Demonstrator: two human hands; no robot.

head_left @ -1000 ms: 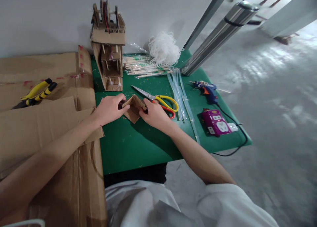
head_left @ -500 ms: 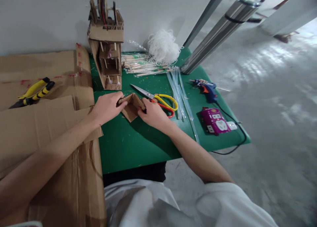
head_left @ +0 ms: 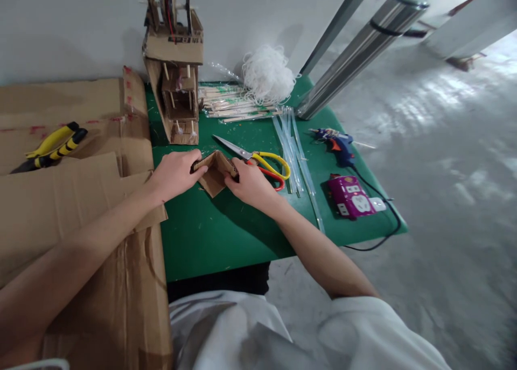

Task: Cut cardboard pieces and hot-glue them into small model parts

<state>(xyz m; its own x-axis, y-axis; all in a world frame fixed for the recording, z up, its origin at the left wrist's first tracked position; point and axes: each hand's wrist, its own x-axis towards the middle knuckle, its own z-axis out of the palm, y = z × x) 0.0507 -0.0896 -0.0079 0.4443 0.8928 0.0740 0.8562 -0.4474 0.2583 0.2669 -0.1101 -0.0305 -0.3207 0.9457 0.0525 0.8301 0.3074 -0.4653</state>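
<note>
A small folded cardboard piece [head_left: 214, 179], bent into an angled, open shape, is held over the green table [head_left: 194, 241]. My left hand [head_left: 177, 172] pinches its left wall between thumb and fingers. On the opposite wall, my right hand [head_left: 248, 184] has a similar pinch. Scissors [head_left: 270, 165] with one yellow and one red handle lie just behind my right hand, which overlaps part of the red handle. Behind my left hand stands a tall cardboard structure [head_left: 173, 55] with shelves, small sticks and discs on top.
Flat cardboard sheets [head_left: 56, 208] cover the left side, with yellow-black pliers [head_left: 52, 146] on them. Wrapped sticks [head_left: 230, 105], white string [head_left: 269, 75], clear glue sticks [head_left: 291, 149], a metal post [head_left: 355, 57], a glue gun [head_left: 339, 144] and a purple power socket [head_left: 351, 196] stand or lie beyond.
The view has shifted very slightly. Both hands keep the same hold on the folded cardboard piece, and nothing else has visibly moved.
</note>
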